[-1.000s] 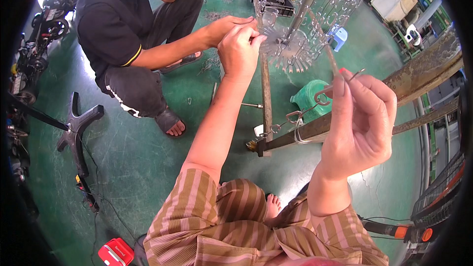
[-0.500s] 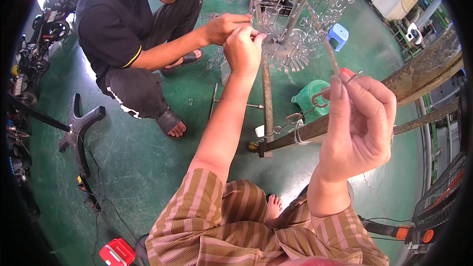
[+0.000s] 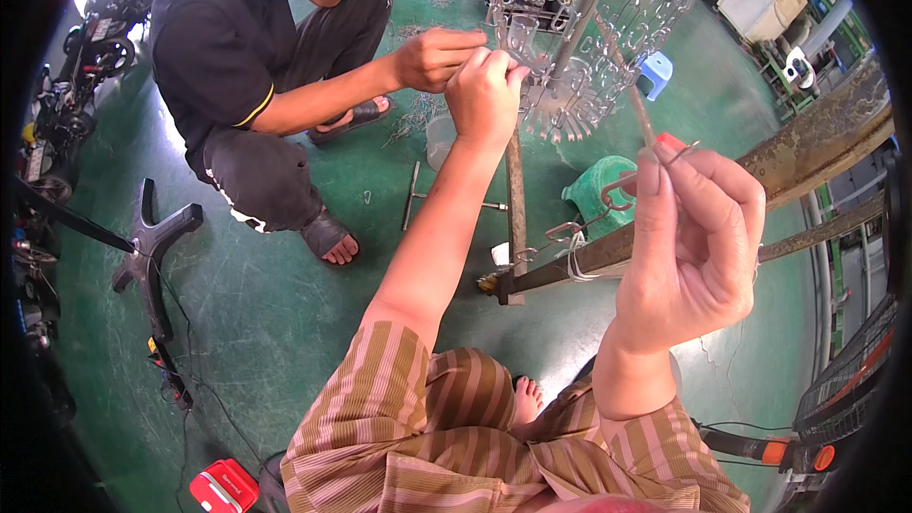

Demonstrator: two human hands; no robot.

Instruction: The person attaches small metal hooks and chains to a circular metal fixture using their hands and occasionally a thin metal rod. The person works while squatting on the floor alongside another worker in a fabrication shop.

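My right hand (image 3: 698,237) pinches a bent metal wire (image 3: 686,151) between thumb and fingers. Open-ended metal snap hooks (image 3: 616,192) hang in a string below it, toward the floor frame. Farther off, my left hand (image 3: 486,100) is closed at the fingertips beside a round rack hung with many metal hooks (image 3: 570,100); whatever it pinches is too small to make out. Just left of it is a co-worker's hand (image 3: 439,59), its fingers apart from mine by a small gap.
A co-worker in a dark shirt (image 3: 218,47) squats at the left. Rusty steel bars (image 3: 608,252) cross from centre to right. A green basket (image 3: 598,192), a blue stool (image 3: 654,74), a translucent bucket (image 3: 441,141), a black stand base (image 3: 157,233) and a red box (image 3: 224,487) stand on the floor.
My left hand has moved a little right, away from the co-worker's fingers. The hooks on the rack have shifted, and the bucket shows more. My right hand stays in place.
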